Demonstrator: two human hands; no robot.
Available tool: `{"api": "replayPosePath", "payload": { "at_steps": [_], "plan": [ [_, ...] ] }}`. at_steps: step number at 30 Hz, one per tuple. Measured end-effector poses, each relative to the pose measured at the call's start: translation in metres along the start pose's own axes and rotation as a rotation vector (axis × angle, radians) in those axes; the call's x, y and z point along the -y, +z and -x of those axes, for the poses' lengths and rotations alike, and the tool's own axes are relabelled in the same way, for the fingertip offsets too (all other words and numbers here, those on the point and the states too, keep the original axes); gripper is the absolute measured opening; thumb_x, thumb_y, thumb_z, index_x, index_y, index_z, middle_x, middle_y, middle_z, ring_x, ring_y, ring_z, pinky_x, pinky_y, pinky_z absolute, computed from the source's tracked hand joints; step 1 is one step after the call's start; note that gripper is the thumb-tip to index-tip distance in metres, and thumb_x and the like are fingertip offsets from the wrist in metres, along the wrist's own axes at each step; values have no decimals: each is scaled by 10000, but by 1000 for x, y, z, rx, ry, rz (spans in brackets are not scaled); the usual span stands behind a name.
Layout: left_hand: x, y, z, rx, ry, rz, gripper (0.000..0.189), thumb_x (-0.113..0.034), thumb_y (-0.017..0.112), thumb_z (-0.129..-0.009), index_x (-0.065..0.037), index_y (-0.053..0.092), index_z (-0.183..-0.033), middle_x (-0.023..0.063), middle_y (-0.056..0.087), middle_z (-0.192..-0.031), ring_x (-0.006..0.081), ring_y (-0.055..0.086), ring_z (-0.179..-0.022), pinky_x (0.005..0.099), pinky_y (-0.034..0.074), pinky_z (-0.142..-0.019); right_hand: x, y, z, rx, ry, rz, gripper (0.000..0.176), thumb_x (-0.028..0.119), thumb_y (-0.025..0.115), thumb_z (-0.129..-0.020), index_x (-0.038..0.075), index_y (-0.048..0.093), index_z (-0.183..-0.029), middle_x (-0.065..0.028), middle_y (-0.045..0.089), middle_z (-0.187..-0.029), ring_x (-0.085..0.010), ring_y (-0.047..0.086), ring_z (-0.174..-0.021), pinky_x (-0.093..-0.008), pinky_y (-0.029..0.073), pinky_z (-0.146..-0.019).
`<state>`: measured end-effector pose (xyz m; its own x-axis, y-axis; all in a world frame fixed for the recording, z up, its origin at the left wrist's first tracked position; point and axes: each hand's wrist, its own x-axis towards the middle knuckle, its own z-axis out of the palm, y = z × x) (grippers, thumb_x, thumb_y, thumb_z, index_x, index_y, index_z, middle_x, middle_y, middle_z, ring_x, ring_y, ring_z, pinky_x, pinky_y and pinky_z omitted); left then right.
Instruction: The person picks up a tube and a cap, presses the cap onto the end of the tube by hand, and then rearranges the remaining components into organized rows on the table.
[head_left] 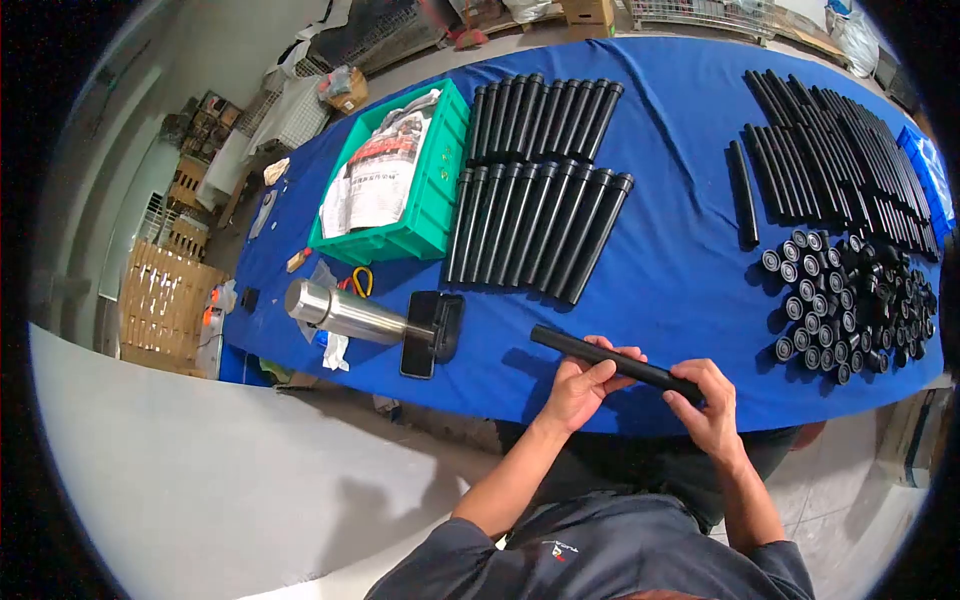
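A black tube (648, 371) is held at a slant above the front of the blue-covered table. My left hand (583, 388) grips it around the middle, thumb on top. The fingers of my right hand (708, 402) wrap its right end, so I cannot see whether a cap sits there. Beyond my hands lie two rows of capped black tubes (535, 225), side by side. To the right are many round black caps (820, 300) in a cluster, and plain black tubes (800, 170) lie behind them. One plain tube (743, 195) lies a little apart.
A green crate (425, 205) holding printed paper stands at the left. Near it are a steel flask (350, 315) lying on its side, a phone (419, 335), a dark case (449, 330) and yellow-handled scissors (362, 282). A blue tray (930, 180) sits at the far right edge.
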<state>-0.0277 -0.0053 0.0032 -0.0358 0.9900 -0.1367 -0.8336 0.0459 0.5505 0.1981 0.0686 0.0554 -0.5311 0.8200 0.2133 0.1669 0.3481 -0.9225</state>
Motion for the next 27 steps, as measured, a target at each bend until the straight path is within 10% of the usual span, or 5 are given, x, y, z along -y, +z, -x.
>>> {"api": "replayPosePath", "payload": {
  "at_steps": [3, 7, 13, 17, 27],
  "plan": [
    [-2, 3, 1, -12, -6, -7, 283, -78, 713, -946, -117, 566, -1184, 244, 632, -1309, 406, 588, -1285, 527, 533, -1069, -3, -3, 2, 124, 656, -488, 343, 45, 789, -815, -6, 663, -1130, -149, 689, -1004, -270, 689, -913, -358, 552, -775],
    [0, 2, 0, -28, 0, 14, 283, -80, 718, -942, -117, 568, -1180, 244, 634, -1311, 405, 587, -1287, 513, 532, -1071, -9, 4, 1, -15, -241, 181, 340, 48, 781, -835, -18, 658, -1145, -85, 704, -925, -147, 674, -770, -294, 545, -686],
    [2, 0, -1, -6, 12, 10, 294, -71, 717, -939, -114, 573, -1192, 241, 638, -1306, 409, 592, -1278, 513, 534, -1069, -19, -1, 10, 119, 508, -360, 355, 45, 807, -808, 9, 661, -1129, -154, 685, -1040, -276, 701, -911, -343, 560, -741],
    [-1, 2, 0, -10, -6, 22, 292, -55, 711, -938, -109, 579, -1193, 241, 643, -1292, 412, 592, -1276, 523, 527, -1074, -9, 4, -1, -80, -386, 284, 337, 72, 768, -874, -14, 658, -1181, -67, 700, -841, -133, 673, -725, -290, 548, -671],
    [-26, -9, 10, -39, 131, 114, 311, -112, 722, -924, -85, 614, -1215, 227, 630, -1337, 438, 551, -1318, 608, 537, -1027, -11, -24, -6, -21, 572, -633, 231, 73, 760, -844, -22, 724, -1052, -28, 669, -769, -95, 609, -638, -246, 499, -562]
  ]
}}
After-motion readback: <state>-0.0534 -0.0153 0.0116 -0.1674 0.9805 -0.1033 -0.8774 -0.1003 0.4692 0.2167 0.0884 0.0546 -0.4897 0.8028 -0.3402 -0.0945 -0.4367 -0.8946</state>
